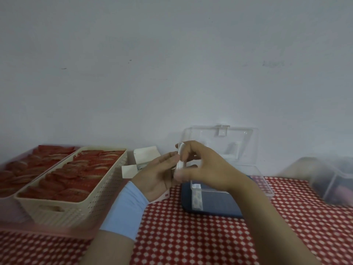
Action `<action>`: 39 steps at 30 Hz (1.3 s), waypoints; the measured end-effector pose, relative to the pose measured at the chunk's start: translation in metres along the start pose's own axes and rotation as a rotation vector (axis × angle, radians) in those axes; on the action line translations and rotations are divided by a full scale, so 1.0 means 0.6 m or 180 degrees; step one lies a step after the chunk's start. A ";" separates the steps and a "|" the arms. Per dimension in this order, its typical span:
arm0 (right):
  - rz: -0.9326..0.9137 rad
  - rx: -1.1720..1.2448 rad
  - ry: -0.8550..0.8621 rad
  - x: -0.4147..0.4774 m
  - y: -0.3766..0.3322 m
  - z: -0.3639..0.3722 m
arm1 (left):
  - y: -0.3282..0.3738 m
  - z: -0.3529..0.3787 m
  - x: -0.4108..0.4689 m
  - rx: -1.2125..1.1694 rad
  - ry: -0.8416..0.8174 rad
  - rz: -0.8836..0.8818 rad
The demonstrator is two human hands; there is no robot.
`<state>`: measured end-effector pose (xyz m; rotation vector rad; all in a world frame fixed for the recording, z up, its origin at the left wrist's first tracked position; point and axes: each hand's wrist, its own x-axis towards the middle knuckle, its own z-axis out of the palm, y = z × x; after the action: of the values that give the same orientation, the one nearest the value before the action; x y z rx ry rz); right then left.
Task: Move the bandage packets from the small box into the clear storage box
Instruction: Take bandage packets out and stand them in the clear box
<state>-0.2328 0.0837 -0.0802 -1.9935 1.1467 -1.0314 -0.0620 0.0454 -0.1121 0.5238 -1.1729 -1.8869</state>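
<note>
Our right hand (202,167) pinches a thin stack of white packets (180,159) between thumb and curled fingers, the stack standing on end, long axis upright, narrow edge toward us. Our left hand (158,174) lies open just left of it, palm turned to the stack, fingers straight; whether they touch the packets we cannot tell. A blue wristband (124,209) circles that wrist. The small box (146,158), flaps open, sits just behind the left hand. The clear box (254,170), lid raised, stands beneath and beyond the right hand on a dark tray (229,213), a patterned strip (196,198) at its near left corner. A beige basket (76,188) lies left of the left forearm on the desk (191,241).
</note>
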 end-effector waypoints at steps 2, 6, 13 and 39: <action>0.0070 0.0632 0.0222 0.003 0.002 -0.008 | 0.003 0.002 -0.003 -0.0022 0.0005 -0.0022; 0.0295 0.0727 0.0604 0.008 0.004 -0.016 | -0.001 -0.005 -0.004 -0.0023 -0.0106 -0.0168; 0.0438 0.0768 0.0770 0.009 0.006 -0.020 | 0.005 -0.006 -0.012 0.0357 -0.0441 -0.0407; 0.1031 0.1181 0.0777 0.007 0.017 -0.026 | 0.031 0.038 -0.003 0.3163 0.1117 0.0443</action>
<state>-0.2492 0.0737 -0.0789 -1.3713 1.2475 -1.2313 -0.0692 0.0549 -0.0851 1.2004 -1.7881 -0.9261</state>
